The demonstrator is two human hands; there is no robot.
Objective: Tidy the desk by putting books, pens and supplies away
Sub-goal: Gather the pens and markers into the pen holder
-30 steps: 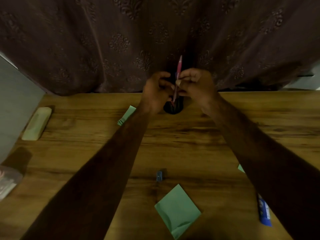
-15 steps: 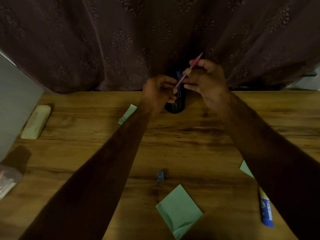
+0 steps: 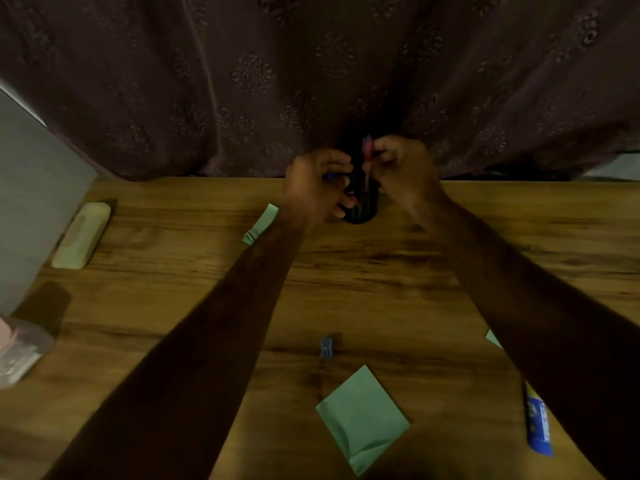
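Pink pen (image 3: 367, 147) sits pinched in the right hand (image 3: 405, 168) over the black holder (image 3: 362, 211) at the desk's (image 3: 381, 271) far edge — left hand (image 3: 311, 188), curled round a blue pen (image 3: 330, 175), beside it. Dropped askew, it could tip the holder.

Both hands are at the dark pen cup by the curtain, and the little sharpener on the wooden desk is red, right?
Not quite. The head view shows the small sharpener is blue, not red. It does lie on the brown wooden desk, and the left hand and right hand are at the dark round pen cup by the patterned curtain.
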